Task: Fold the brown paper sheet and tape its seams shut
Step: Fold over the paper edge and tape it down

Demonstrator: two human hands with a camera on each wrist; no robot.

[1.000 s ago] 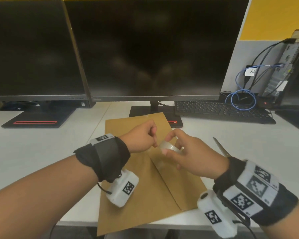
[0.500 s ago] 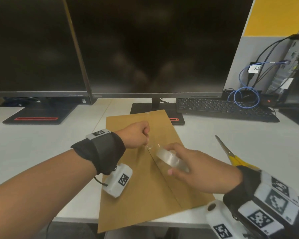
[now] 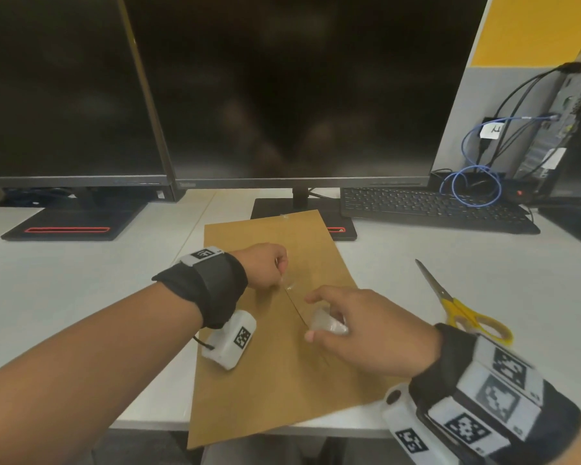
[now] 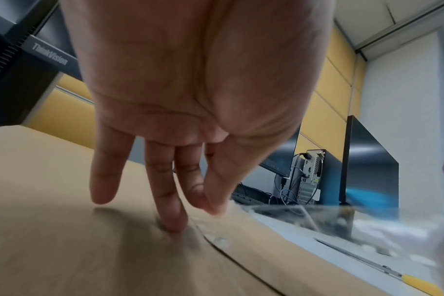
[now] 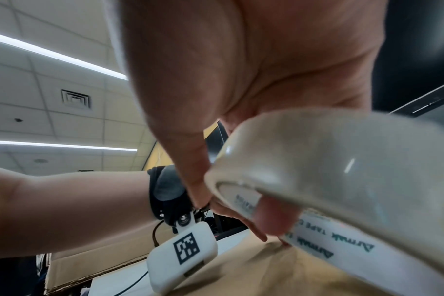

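Note:
The folded brown paper sheet (image 3: 275, 380) lies on the white desk (image 3: 81, 297), its seam running diagonally down the middle. My left hand (image 3: 282, 280) is on the seam's upper half. In the left wrist view, thumb and forefinger pinch the end of a clear tape strip (image 4: 292, 214) and the middle finger presses the paper (image 4: 64, 240). My right hand (image 3: 311, 317) grips the clear tape roll (image 3: 327, 325) lower on the seam, with tape stretched between the hands. In the right wrist view the roll (image 5: 330, 160) fills the frame, a finger through its core.
Yellow-handled scissors (image 3: 457, 303) lie on the desk right of the paper. Two dark monitors (image 3: 282, 95) stand behind it, with a black keyboard (image 3: 433, 209) at the back right next to cables and a small computer (image 3: 557, 122). The paper's near edge overhangs the desk.
My right hand has drawn the roll toward me along the seam, pulling out tape. My left hand has come down onto the paper with the tape's end.

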